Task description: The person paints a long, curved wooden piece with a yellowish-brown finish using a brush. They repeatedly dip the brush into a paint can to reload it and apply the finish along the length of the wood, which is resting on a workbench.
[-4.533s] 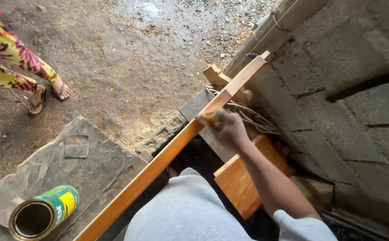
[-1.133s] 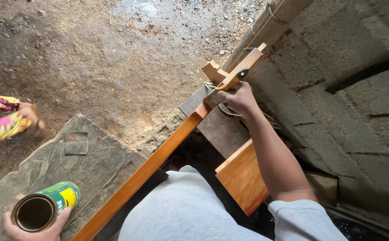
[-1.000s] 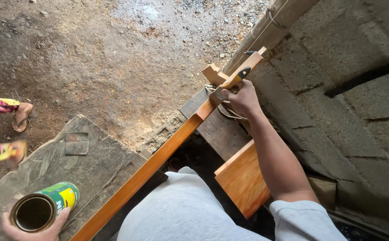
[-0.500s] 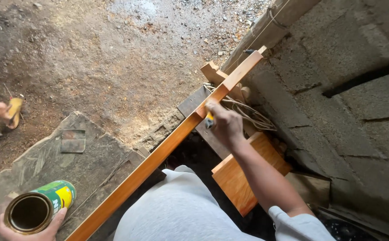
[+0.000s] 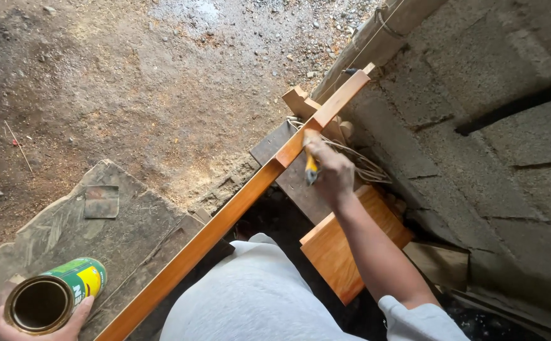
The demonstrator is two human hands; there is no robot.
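Holding a brush (image 5: 311, 169) with a yellow handle, the right hand (image 5: 330, 172) keeps its grip closed around it, bristles against the long orange wooden strip (image 5: 237, 205), likely so the coating goes along the strip's face; the strip lies slanted from the lower left up to the grey block wall (image 5: 478, 126), resting on dark boards (image 5: 130, 233); the left hand (image 5: 10, 322) has its grip wrapped partly around an open green and yellow can (image 5: 51, 297), probably to steady it; an orange board (image 5: 345, 249) sits under the right arm. Compared with half a second ago, the brush hand has moved slightly up the strip, and the other person's foot at the left edge is gone.
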